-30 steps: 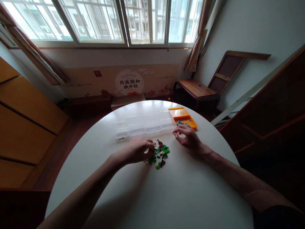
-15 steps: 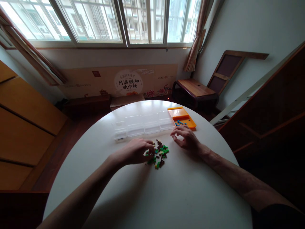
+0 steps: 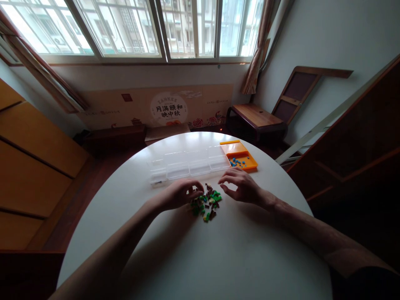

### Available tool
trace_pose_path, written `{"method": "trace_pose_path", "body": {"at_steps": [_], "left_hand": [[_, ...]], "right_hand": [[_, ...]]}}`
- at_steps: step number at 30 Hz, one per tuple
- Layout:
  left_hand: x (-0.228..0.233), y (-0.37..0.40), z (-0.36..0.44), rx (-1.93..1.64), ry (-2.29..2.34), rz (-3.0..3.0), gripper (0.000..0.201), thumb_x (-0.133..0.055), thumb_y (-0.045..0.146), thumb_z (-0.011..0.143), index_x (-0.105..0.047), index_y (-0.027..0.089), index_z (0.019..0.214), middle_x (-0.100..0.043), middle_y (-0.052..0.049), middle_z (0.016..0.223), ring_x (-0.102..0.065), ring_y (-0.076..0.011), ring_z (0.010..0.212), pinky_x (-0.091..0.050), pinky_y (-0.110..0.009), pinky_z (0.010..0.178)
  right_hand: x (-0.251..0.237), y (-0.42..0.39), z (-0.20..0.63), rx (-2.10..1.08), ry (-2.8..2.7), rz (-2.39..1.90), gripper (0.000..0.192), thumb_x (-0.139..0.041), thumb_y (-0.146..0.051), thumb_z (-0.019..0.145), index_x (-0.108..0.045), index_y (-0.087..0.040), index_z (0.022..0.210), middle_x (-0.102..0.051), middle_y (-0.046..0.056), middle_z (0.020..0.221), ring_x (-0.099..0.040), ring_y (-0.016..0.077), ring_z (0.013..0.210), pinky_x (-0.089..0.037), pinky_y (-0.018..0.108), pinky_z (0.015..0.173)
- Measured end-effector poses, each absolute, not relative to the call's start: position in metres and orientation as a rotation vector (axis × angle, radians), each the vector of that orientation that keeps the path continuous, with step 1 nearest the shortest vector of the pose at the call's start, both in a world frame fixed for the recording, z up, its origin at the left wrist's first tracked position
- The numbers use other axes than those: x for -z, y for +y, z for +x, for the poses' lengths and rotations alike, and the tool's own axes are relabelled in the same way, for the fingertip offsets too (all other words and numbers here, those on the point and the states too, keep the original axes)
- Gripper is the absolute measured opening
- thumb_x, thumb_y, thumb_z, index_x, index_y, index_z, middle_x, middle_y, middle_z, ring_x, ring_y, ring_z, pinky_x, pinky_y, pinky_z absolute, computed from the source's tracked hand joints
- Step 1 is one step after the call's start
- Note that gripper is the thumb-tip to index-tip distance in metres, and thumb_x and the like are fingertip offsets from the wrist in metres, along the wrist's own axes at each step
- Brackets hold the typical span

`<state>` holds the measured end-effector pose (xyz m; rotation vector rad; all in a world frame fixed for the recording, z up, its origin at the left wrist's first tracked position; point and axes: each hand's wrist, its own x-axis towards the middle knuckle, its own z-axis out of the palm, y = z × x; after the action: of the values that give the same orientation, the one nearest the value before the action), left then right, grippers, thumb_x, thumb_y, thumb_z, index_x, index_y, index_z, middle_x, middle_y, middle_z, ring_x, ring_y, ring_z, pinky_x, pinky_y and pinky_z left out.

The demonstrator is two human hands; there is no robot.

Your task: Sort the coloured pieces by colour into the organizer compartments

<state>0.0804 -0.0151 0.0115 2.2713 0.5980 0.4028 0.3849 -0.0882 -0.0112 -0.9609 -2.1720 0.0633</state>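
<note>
A loose pile of small building bricks (image 3: pixel 214 198), green, dark brown and a few tan and blue, lies on the white round table (image 3: pixel 250 250). Over the pile's upper left edge is my left hand (image 3: pixel 179 193), its thumb and fingertips drawn together in a pinch; anything between them is too small to make out. My right hand (image 3: pixel 242 186) is just right of the pile, thumb and forefinger apart with nothing visible between them. Behind it sits an orange tray (image 3: pixel 252 163) with several small blue bricks (image 3: pixel 236 162) inside.
Left of the orange tray stretches a row of clear plastic compartments (image 3: pixel 189 166) with raised lids. A wooden chair (image 3: pixel 258 114) stands beyond the table, and a printed cardboard panel (image 3: pixel 125 106) leans below the window.
My left hand has lifted slightly up and away from the pile's left part. My right hand has shifted left, toward the pile, and its fingers have spread. More blue bricks show in the tray.
</note>
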Motion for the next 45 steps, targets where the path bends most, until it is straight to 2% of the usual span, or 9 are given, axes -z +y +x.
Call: {"method": "trace_pose_path", "body": {"at_steps": [7, 15, 23, 30, 33, 36, 39, 45], "left_hand": [[0.011, -0.02, 0.094, -0.636, 0.652, 2.103, 0.038, -0.071, 0.052, 0.106, -0.082, 0.016, 0.105, -0.065, 0.001, 0.07, -0.046, -0.0094, 0.061, -0.039, -0.02, 0.059], [0.021, -0.024, 0.098, -0.784, 0.702, 2.171, 0.036, -0.067, 0.051, 0.108, -0.083, 0.019, 0.103, -0.077, -0.002, 0.084, -0.059, -0.0133, 0.073, -0.052, -0.025, 0.074], [0.027, -0.022, 0.103, -0.745, 0.644, 2.136, 0.034, -0.069, 0.049, 0.108, -0.083, 0.019, 0.103, -0.077, -0.002, 0.083, -0.063, -0.0135, 0.073, -0.052, -0.024, 0.073], [0.024, -0.023, 0.106, -0.756, 0.602, 2.13, 0.027, -0.072, 0.043, 0.108, -0.083, 0.019, 0.103, -0.08, -0.003, 0.087, -0.066, -0.0132, 0.074, -0.053, -0.024, 0.074], [0.024, -0.023, 0.105, -0.787, 0.588, 2.15, 0.026, -0.072, 0.042, 0.107, -0.083, 0.019, 0.103, -0.082, -0.005, 0.092, -0.069, -0.0144, 0.078, -0.054, -0.025, 0.076], [0.023, -0.021, 0.104, -0.821, 0.634, 2.2, 0.022, -0.071, 0.038, 0.108, -0.082, 0.019, 0.103, -0.081, -0.005, 0.094, -0.069, -0.0147, 0.081, -0.054, -0.026, 0.079], [0.021, -0.021, 0.101, -0.842, 0.662, 2.265, 0.018, -0.07, 0.033, 0.106, -0.079, 0.018, 0.1, -0.077, -0.004, 0.089, -0.065, -0.0143, 0.077, -0.053, -0.027, 0.077], [0.02, -0.024, 0.097, -0.823, 0.65, 2.476, 0.007, -0.072, 0.022, 0.09, -0.077, 0.021, 0.095, -0.076, -0.004, 0.095, -0.068, -0.0181, 0.084, -0.053, -0.032, 0.083]], "right_hand": [[0.013, -0.084, 0.361, -0.156, -2.22, -0.906, 0.002, -0.075, -0.026, 0.102, -0.075, -0.026, 0.105, -0.081, 0.002, 0.096, -0.074, 0.0213, 0.088, -0.052, 0.038, 0.09], [0.031, -0.078, 0.355, -0.052, -2.167, -0.874, 0.002, -0.073, -0.026, 0.105, -0.074, -0.027, 0.106, -0.082, 0.002, 0.099, -0.075, 0.0213, 0.091, -0.054, 0.039, 0.095], [0.033, -0.078, 0.358, 0.001, -2.166, -0.846, 0.007, -0.071, -0.027, 0.108, -0.077, -0.029, 0.112, -0.083, 0.001, 0.099, -0.075, 0.0209, 0.091, -0.055, 0.039, 0.094], [0.032, -0.079, 0.358, -0.06, -2.135, -0.801, 0.005, -0.074, -0.024, 0.104, -0.074, -0.028, 0.108, -0.082, 0.002, 0.098, -0.075, 0.0208, 0.089, -0.055, 0.039, 0.094], [0.03, -0.08, 0.357, -0.13, -2.1, -0.815, 0.005, -0.074, -0.023, 0.102, -0.071, -0.027, 0.104, -0.079, 0.001, 0.094, -0.072, 0.0191, 0.082, -0.056, 0.038, 0.091], [0.025, -0.077, 0.367, -0.17, -1.99, -0.932, 0.006, -0.074, -0.023, 0.1, -0.069, -0.026, 0.099, -0.074, 0.0, 0.087, -0.069, 0.0193, 0.078, -0.056, 0.037, 0.088], [0.019, -0.068, 0.393, -0.141, -1.814, -1.144, 0.006, -0.072, -0.025, 0.1, -0.068, -0.025, 0.096, -0.073, 0.002, 0.09, -0.068, 0.0207, 0.08, -0.055, 0.039, 0.087], [0.025, -0.047, 0.454, 0.043, -1.511, -1.476, 0.01, -0.074, -0.032, 0.096, -0.07, -0.023, 0.093, -0.078, 0.004, 0.093, -0.067, 0.022, 0.075, -0.055, 0.04, 0.082]]}}
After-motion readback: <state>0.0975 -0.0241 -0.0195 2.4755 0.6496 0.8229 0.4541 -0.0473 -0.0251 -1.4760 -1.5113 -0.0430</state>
